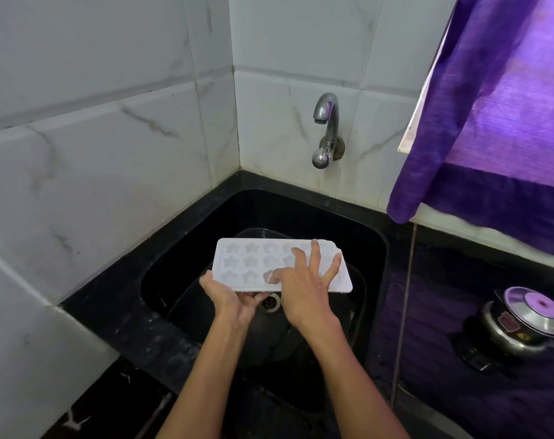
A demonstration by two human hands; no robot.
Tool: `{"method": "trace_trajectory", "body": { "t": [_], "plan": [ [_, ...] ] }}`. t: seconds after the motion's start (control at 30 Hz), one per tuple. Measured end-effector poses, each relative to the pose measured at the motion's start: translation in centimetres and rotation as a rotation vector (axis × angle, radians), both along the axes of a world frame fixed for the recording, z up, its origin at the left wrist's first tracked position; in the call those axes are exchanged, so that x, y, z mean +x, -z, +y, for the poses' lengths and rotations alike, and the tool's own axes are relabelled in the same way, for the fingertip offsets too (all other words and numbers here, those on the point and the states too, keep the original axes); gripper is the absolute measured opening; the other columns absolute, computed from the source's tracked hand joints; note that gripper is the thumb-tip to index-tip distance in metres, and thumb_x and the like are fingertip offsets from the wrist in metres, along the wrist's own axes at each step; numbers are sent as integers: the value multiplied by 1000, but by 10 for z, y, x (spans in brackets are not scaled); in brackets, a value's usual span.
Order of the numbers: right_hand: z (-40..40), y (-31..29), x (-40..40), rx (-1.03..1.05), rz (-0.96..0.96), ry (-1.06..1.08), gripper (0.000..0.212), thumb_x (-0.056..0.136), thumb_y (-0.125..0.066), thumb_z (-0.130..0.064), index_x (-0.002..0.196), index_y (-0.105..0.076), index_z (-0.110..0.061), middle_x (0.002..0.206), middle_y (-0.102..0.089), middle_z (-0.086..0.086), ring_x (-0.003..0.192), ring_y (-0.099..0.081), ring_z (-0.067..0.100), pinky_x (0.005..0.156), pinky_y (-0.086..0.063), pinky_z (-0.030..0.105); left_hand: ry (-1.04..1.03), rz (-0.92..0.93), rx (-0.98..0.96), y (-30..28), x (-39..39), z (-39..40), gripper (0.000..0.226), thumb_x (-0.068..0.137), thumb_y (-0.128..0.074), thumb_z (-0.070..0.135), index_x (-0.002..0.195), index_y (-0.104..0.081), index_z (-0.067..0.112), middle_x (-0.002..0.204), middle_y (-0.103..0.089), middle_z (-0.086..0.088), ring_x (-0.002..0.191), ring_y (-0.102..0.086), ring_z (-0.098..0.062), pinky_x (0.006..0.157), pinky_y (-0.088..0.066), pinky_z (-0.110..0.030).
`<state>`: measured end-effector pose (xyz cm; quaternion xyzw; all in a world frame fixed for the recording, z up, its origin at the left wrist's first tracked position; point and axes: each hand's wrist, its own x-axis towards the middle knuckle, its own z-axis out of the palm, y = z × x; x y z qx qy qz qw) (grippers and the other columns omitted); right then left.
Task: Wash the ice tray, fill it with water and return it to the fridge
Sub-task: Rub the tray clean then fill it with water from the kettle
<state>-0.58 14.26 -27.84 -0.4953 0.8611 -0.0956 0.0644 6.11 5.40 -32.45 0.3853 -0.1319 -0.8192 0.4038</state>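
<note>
Left hand (229, 297) gripping tray (253, 264) edge over sink (187, 248), right hand (304, 286) fingers splayed, released, resting on top.

black counter (149, 337), sunken sink (377, 248), steel pot (519, 327)

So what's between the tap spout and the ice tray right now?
Nothing: in the head view, the stretch from the tap down to the ice tray shows only bare wall tile and sink rim, no visible water stream.

White star-patterned ice tray (253, 264), black sink (206, 223), purple curtain (497, 122).
</note>
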Motion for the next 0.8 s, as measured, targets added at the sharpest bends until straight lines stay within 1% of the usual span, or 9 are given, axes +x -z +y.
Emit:
{"method": "trace_trajectory", "body": {
  "t": [0.1, 0.17, 0.27, 0.37, 0.47, 0.57, 0.67, 0.8],
  "plan": [
    [-2, 0, 2, 2, 17, -4, 47, 88, -59, -1, 121, -62, -33, 159, -7, 14, 143, 23, 41, 104, 22, 67, 5, -3, -4, -2, -2, 2, 56, 93, -20, 48, 99, -65, 16, 102, -68, -18, 95, -63, -38, 77, -53, -53],
    [-4, 1, 3, 5, 24, -12, 49, 87, -60, 0, 124, -61, -33, 160, -6, 14, 143, 23, 41, 105, 22, 67, 4, -8, -8, -2, -2, 2, 56, 92, -20, 49, 100, -65, 16, 102, -67, -18, 95, -63, -38, 81, -52, -54],
    [-3, 2, 1, 3, 11, -19, 54, 86, -59, 3, 125, -61, -35, 159, -10, 12, 143, 23, 40, 106, 21, 66, -4, -10, -6, 0, -2, 1, 56, 92, -20, 48, 102, -65, 15, 103, -67, -18, 95, -63, -38, 78, -53, -53],
    [-1, 0, -3, -2, -6, 0, 52, 87, -59, 2, 122, -62, -36, 157, -15, 10, 144, 22, 38, 105, 22, 65, 7, -18, -10, -2, -3, 2, 57, 92, -20, 47, 100, -66, 15, 100, -68, -18, 94, -63, -38, 77, -52, -53],
    [0, -2, -6, 5, -7, 22, 54, 85, -58, 4, 120, -63, -37, 158, -13, 10, 144, 22, 38, 106, 21, 66, 18, -19, -3, -3, -5, 6, 57, 93, -20, 47, 101, -65, 14, 100, -68, -19, 94, -63, -38, 77, -52, -54],
    [-1, -2, -4, 13, 18, 9, 51, 86, -59, 2, 121, -63, -35, 159, -10, 10, 144, 22, 39, 107, 19, 66, 13, -21, -3, -3, -5, 7, 57, 92, -20, 47, 103, -65, 14, 101, -68, -18, 95, -63, -38, 76, -53, -53],
    [-1, 0, -2, 14, 35, -7, 48, 87, -60, 1, 120, -64, -33, 157, -16, 9, 145, 20, 38, 107, 18, 67, 3, -30, -11, -3, -5, 8, 55, 93, -20, 47, 100, -65, 15, 100, -68, -18, 94, -63, -37, 77, -52, -52],
    [0, 0, -5, 14, 17, 0, 50, 86, -60, 2, 118, -65, -36, 156, -19, 7, 145, 20, 37, 106, 20, 66, 17, -40, -11, -5, -4, 8, 59, 92, -18, 46, 100, -66, 12, 99, -68, -19, 95, -62, -39, 84, -50, -57]
  ]
}}
